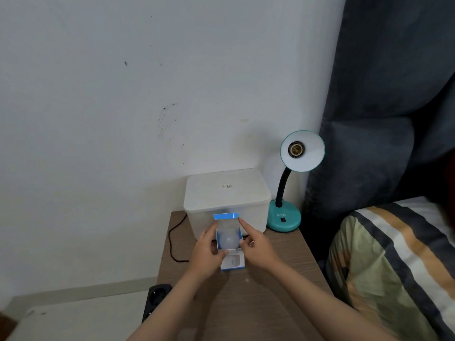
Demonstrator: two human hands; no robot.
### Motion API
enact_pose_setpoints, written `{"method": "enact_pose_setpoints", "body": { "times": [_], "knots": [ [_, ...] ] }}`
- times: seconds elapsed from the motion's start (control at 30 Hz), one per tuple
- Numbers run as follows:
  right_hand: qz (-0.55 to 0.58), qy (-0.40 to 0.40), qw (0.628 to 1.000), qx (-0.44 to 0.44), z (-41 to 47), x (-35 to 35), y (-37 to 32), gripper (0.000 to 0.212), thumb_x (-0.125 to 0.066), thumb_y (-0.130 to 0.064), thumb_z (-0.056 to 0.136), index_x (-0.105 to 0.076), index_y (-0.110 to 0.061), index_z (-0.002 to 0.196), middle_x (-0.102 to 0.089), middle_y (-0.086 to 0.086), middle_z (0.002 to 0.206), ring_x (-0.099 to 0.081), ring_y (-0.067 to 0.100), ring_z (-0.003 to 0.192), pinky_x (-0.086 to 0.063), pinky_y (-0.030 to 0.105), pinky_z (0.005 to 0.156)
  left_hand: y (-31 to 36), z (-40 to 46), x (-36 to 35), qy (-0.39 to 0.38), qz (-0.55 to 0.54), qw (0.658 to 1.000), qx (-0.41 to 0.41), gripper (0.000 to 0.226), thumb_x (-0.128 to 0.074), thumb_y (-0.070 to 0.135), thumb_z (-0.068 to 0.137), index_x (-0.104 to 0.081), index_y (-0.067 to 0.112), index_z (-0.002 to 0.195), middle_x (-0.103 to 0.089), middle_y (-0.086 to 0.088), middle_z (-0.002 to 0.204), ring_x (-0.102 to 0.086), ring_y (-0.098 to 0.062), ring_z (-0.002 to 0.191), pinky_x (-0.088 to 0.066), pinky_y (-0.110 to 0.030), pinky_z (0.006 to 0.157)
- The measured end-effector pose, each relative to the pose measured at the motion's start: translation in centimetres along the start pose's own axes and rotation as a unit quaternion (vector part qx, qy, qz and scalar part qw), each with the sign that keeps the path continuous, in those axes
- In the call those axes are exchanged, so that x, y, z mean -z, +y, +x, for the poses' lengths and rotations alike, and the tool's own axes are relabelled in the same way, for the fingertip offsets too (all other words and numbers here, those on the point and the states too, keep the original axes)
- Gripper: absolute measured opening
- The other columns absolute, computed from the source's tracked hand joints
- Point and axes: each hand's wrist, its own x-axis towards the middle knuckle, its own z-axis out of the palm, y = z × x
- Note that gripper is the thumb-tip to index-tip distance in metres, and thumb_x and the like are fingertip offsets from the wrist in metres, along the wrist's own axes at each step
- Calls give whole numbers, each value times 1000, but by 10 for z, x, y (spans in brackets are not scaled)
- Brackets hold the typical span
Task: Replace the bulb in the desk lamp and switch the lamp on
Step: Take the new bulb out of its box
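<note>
Over worktop point(258, 303): left hand point(205, 252) grips bulb box point(232, 263), flap open; right hand point(256, 249) pinches rim. Step: unboxing bulb point(229, 239). Next: draw it out, carry to bare lamp socket point(295, 150).

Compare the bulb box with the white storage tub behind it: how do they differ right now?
The bulb box is small, blue-and-white and open, its flap raised over the bulb; the storage tub is far larger, plain translucent white, lid shut. The box is held by the left hand and right hand; the tub sits untouched. Both are over the wooden table.
</note>
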Motion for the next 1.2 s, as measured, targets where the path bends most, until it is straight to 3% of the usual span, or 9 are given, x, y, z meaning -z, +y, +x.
{"method": "enact_pose_setpoints", "body": {
  "times": [0.2, 0.4, 0.53, 0.73, 0.83, 0.97, 1.07, 1.2],
  "knots": [
    [-14, -47, 999, -19, 8, 7, -6, 62, -52, -12, 91, -24, -28, 145, -50, -1, 62, -46, 6, 56, -43, 9, 53, -6, 12, 9, -76, -40, 996, -1, 83, -76, 23, 72, -30, 41, 138, -45, 7, 137, -50, -11, 118, -57, -36, 83],
    [-58, -51, 997, -17, 13, 9, -9, 67, -57, -20, 89, -21, -27, 146, -56, 2, 63, -53, 7, 58, -45, 14, 56, -10, 18, 15, -113, -75, 991, 11, 84, -76, 19, 72, -29, 38, 139, -41, 11, 136, -56, -17, 114, -57, -31, 81],
    [-83, -49, 995, -11, 16, 8, -9, 69, -59, -22, 88, -21, -24, 146, -58, 5, 65, -54, 10, 59, -48, 22, 60, -7, 17, 13, -117, -81, 990, 26, 76, -72, 17, 78, -27, 36, 137, -38, 18, 129, -60, -18, 103, -53, -16, 71],
    [-94, -31, 995, 5, 13, 9, -11, 67, -62, -22, 86, -28, -21, 144, -56, -5, 69, -52, 4, 60, -41, 11, 56, -11, 17, 13, -94, -66, 993, 28, 74, -71, 20, 80, -30, 28, 141, -40, 8, 136, -56, -2, 101, -53, -16, 75],
    [-112, 33, 992, 47, 14, 8, -11, 55, -67, -25, 82, -47, -18, 133, -54, -6, 87, -51, 3, 72, -40, 9, 65, -10, 17, 14, -99, -72, 992, 32, 79, -75, 19, 76, -31, 26, 141, -41, 7, 132, -58, -8, 97, -53, -17, 74],
    [-154, 12, 987, 41, 18, 4, -11, 54, -73, -35, 75, -55, -18, 123, -60, -2, 112, -54, 8, 96, -47, 20, 82, -14, 14, 16, -109, -85, 990, 39, 84, -79, 20, 71, -31, 29, 139, -43, 16, 122, -60, -15, 94, -53, -20, 73],
    [-193, 4, 981, 18, 20, 2, -16, 50, -74, -41, 72, -59, -19, 114, -61, -2, 112, -56, 12, 98, -50, 27, 81, -15, 13, 16, -110, -99, 988, 45, 86, -80, 18, 70, -31, 31, 138, -44, 15, 122, -59, -16, 94, -53, -22, 76],
    [-219, -6, 976, 7, 24, 1, -23, 46, -75, -43, 69, -60, -20, 106, -64, -4, 103, -57, 11, 90, -50, 27, 72, -15, 13, 15, -106, -105, 988, 46, 85, -80, 14, 69, -32, 30, 138, -44, 17, 119, -59, -16, 96, -54, -28, 82]
  ]
}}
